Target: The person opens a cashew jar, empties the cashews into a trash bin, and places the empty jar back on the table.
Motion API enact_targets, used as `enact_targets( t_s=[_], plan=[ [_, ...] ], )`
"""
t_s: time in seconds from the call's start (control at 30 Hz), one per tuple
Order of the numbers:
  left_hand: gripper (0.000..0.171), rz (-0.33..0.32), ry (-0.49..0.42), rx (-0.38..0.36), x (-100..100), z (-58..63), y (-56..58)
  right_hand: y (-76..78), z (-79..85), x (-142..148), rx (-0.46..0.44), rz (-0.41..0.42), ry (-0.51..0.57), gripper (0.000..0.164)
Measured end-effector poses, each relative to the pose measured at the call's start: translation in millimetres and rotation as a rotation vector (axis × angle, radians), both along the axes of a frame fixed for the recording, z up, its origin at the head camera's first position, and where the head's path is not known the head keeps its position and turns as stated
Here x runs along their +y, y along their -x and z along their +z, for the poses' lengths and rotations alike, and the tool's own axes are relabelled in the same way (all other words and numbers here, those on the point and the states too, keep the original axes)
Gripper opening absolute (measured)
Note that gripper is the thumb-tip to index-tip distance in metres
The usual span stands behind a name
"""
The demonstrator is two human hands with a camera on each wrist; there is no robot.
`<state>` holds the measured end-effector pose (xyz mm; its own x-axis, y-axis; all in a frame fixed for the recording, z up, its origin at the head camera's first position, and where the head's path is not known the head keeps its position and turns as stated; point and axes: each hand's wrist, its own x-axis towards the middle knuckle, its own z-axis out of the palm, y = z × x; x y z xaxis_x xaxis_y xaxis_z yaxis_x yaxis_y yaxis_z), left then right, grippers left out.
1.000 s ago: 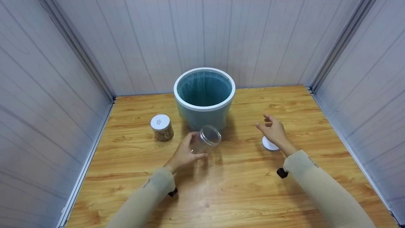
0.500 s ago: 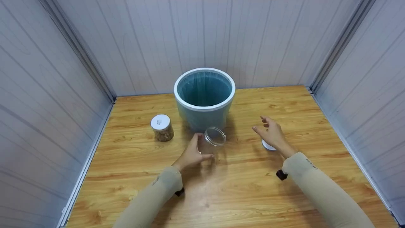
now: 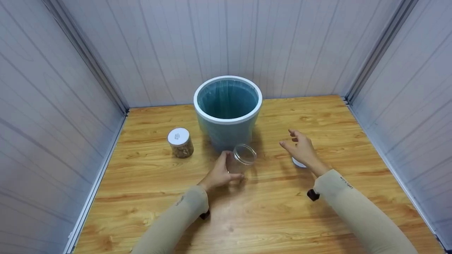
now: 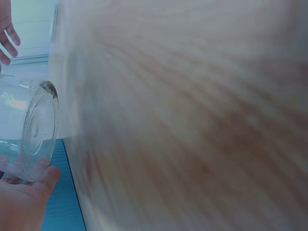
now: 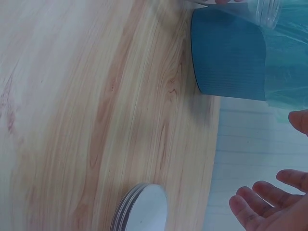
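Observation:
My left hand (image 3: 219,173) grips a clear jar (image 3: 243,158) in front of the bin, thumb on the near side and fingers on the far side. The jar is lidless, tilted, with its mouth facing up and to the right; no contents show in it. In the left wrist view, the jar's transparent base (image 4: 36,127) is turned toward the camera. My right hand (image 3: 302,150) hovers with relaxed, spread fingers over a white lid (image 3: 299,162), holding nothing. The hand partly covers the lid in the head view; the right wrist view shows the lid (image 5: 149,209) lying on the table.
A blue-green bin (image 3: 229,132) with a white rim and a plastic liner stands at the middle back. Left of it is a white-lidded jar (image 3: 182,148) with brown pieces inside. Pale panel walls (image 3: 226,38) border the wooden table (image 3: 268,218) at the back and both sides.
My left hand has carried the clear jar to the right and slightly toward me. My right hand has drifted a little left, covering more of the lid in the head view.

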<state>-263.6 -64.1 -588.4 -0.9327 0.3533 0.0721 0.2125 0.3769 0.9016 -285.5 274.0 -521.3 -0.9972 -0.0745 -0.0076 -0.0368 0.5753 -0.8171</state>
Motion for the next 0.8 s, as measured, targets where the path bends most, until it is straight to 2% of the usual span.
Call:
enact_targets(
  t_s=[0.4,0.67,0.8],
  plan=[
    [0.085,-0.023,0.001,-0.044,2.0,-4.1,-3.7,0.0,5.8,-5.4,-0.002,0.011,0.003,0.078],
    [0.086,-0.019,0.021,-0.026,-1.6,-5.3,-4.5,3.7,12.1,-7.0,0.012,0.008,0.003,0.077],
    [0.085,-0.024,0.010,0.002,-3.5,-6.5,-5.6,7.0,16.3,-9.3,0.049,0.011,-0.004,0.075]
  ],
)
